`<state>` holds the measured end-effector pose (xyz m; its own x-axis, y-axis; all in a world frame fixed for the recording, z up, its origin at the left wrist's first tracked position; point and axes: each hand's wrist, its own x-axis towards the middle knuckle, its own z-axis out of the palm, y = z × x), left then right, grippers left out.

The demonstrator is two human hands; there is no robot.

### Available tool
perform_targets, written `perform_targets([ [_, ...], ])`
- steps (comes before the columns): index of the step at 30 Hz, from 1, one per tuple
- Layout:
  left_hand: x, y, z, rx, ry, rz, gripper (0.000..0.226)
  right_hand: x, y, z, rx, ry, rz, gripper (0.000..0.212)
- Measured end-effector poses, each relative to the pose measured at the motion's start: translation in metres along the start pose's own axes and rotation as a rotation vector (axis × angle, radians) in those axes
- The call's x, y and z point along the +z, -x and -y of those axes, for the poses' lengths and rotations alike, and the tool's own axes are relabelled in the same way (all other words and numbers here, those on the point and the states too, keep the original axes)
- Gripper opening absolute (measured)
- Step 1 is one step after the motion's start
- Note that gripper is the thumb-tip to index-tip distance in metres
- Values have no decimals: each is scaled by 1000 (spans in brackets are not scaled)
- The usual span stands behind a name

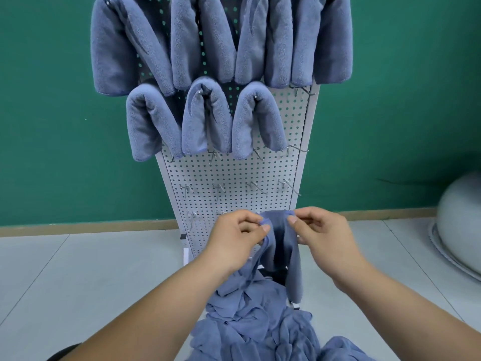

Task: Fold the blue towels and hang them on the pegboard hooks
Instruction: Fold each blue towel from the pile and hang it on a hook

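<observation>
The green wall point(52, 113) fills your view from 9 to 3 o'clock, with the floor point(78, 269) below it. The pegboard point(234, 173) stands at 12 o'clock, and folded towels point(153, 121) hang over its upper rows. A pile point(255, 329) of loose towels lies at 6 o'clock. Just above it you hold one towel point(281, 243) up. Your left hand point(234, 241) pinches its top edge from 9 o'clock, your right hand point(325, 238) from 3. Bare hooks point(218, 188) sit above your hands.
</observation>
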<state>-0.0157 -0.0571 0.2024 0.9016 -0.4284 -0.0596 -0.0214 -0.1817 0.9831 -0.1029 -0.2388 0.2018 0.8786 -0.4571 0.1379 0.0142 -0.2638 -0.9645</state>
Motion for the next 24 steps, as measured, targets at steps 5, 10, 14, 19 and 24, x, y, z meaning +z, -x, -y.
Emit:
perform_targets([
  [5,10,5,1,53,18,30,7,6,7,1,-92,194,30,11],
  [10,11,3,5,67,10,33,5,9,9,-3,-147,309,-3,15],
  [14,13,5,5,40,15,46,10,11,11,-7,-173,371,-28,12],
  [19,13,5,2,12,-14,118,35,12,13,-11,-271,476,-7,22],
  [24,10,8,-3,74,-37,166,36,10,9,-10,-298,489,-58,15],
])
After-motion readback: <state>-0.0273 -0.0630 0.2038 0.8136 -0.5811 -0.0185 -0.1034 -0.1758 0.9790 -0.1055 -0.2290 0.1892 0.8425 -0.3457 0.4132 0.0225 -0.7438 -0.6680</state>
